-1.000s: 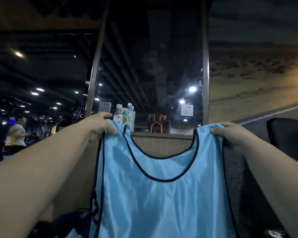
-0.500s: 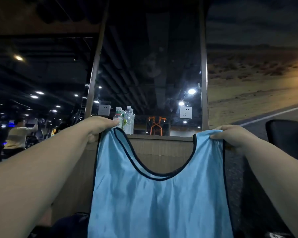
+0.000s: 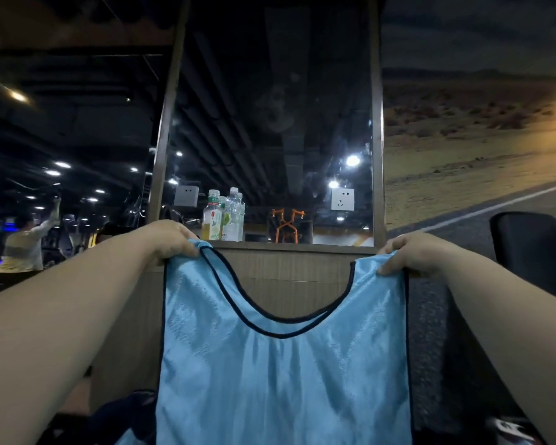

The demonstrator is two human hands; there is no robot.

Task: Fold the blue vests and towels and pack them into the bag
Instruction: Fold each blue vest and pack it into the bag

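Change: left strap of blue vest [image 3: 283, 380] drawn a little outward since one second ago, twisted edge now flat, front and back necklines nearly matched.
Vest position: hanging upright in the air before wooden counter [image 3: 286, 268], stretched between both hands, lower hem out of view.
Left hand [image 3: 170, 240]: gripping left shoulder strap, fingers curled over its top edge.
Right hand [image 3: 411, 252]: pinching right shoulder strap, fingers bent round the fabric.
Behind: mirror [image 3: 270, 123] with white socket [image 3: 342, 199]; bottles [image 3: 223, 216] standing on counter top, just beyond left hand.
Right side: black chair [image 3: 533, 245], near right forearm.
Lower left: dark fabric thing [image 3: 119, 415], partly hidden by vest; cannot tell what.
Far left: person [image 3: 23, 245], one arm raised.
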